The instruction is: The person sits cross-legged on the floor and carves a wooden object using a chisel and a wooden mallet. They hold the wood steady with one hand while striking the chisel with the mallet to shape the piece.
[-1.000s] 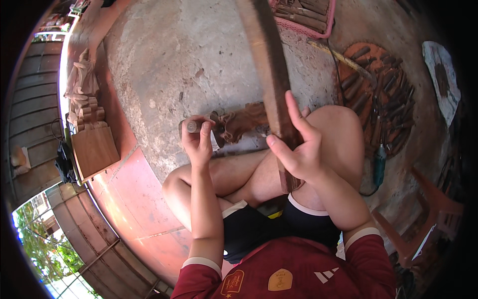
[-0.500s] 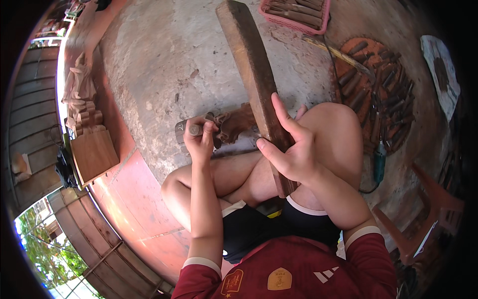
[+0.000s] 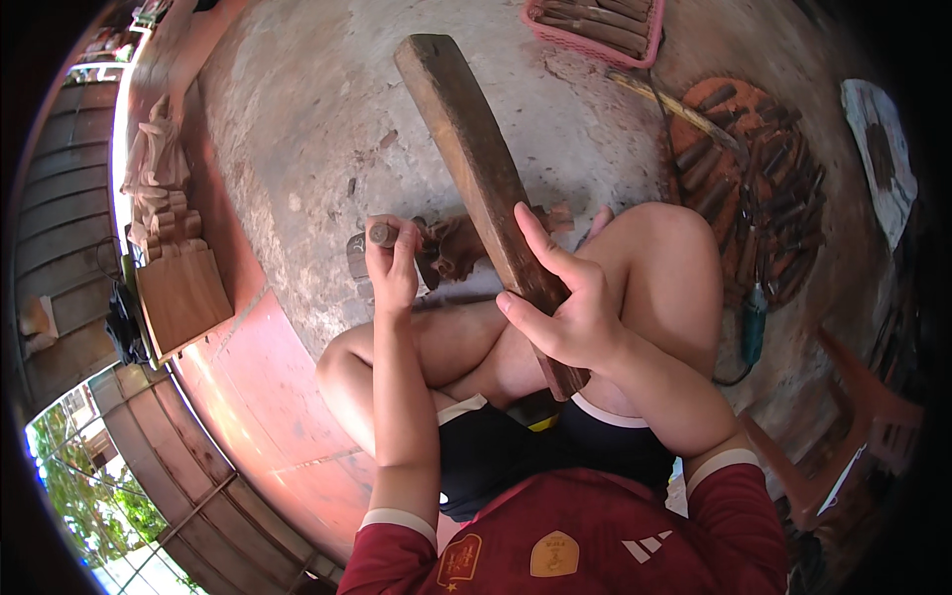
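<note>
My left hand (image 3: 396,270) is closed around a chisel (image 3: 382,235), whose round handle end points up toward me. Its blade is mostly hidden under my fingers, over a carved dark wood piece (image 3: 456,248) lying on the floor beyond my crossed legs. In my right hand (image 3: 585,322) is a long, square-edged wooden club (image 3: 471,144), gripped near its close end. The club slants away to the far left above the carving and covers part of it. My right thumb and index finger lie along its side.
To the right, a round reddish board (image 3: 724,124) holds many chisels, with a yellow-handled tool (image 3: 679,104) across its edge. A pink basket (image 3: 540,30) of tools stands at the back. Carved wood (image 3: 183,288) rests at left; a red plastic chair (image 3: 863,397) is at right.
The club's far end has come down toward me and to the left. My left hand has shifted slightly up and left, with the chisel handle tipping.
</note>
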Demonstrator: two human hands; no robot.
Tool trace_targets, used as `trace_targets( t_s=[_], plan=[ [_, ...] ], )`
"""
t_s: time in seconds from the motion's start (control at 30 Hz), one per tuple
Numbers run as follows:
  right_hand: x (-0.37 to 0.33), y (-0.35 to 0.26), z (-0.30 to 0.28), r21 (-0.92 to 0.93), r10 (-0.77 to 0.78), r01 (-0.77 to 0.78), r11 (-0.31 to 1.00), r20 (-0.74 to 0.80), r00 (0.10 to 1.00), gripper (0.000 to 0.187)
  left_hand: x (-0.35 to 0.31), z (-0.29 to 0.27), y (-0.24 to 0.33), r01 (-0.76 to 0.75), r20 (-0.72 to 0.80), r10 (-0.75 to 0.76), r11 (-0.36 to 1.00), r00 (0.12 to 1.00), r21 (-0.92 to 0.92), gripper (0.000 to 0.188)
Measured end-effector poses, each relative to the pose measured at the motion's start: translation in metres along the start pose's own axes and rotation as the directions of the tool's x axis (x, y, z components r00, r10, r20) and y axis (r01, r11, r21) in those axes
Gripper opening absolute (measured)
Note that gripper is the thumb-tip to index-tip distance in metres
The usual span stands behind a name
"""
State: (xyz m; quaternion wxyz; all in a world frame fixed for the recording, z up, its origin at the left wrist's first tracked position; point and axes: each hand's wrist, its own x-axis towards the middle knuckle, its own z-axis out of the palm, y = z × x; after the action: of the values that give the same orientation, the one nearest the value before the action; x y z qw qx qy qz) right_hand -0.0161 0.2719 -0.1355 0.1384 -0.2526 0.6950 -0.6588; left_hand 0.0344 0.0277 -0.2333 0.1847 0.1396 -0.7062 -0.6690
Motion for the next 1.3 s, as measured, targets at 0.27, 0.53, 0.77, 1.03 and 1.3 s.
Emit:
trace_targets(
  t_s=[0.27,0.53,0.77,1.03,1.3],
  plan=[
    [-0.002,-0.002,0.003,-0.031,0.041,-0.040,0.999,0.036,0.998,0.077,-0.001,-0.004,-0.015,0.000,-0.089,0.001,1.000,0.996,0.010,0.011],
    [-0.002,0.002,0.008,-0.041,-0.048,0.049,0.998,0.022,0.999,0.076,-0.011,-0.003,-0.013,0.011,-0.061,-0.010,1.000,0.998,0.020,0.010],
    [-0.025,0.002,0.023,-0.200,-0.020,0.062,0.978,0.204,0.979,0.076,-0.040,0.006,-0.002,0.000,-0.084,-0.002,1.000,0.996,-0.026,0.011],
    [-0.048,0.003,0.043,-0.449,-0.127,0.257,0.856,0.299,0.946,0.069,-0.033,0.008,-0.028,-0.134,-0.203,0.144,0.989,0.968,0.064,0.017],
    [-0.045,-0.002,0.040,-0.447,-0.188,0.325,0.834,0.323,0.927,0.072,-0.036,0.006,-0.040,-0.142,-0.246,0.160,0.986,0.956,0.093,0.019]
  ],
)
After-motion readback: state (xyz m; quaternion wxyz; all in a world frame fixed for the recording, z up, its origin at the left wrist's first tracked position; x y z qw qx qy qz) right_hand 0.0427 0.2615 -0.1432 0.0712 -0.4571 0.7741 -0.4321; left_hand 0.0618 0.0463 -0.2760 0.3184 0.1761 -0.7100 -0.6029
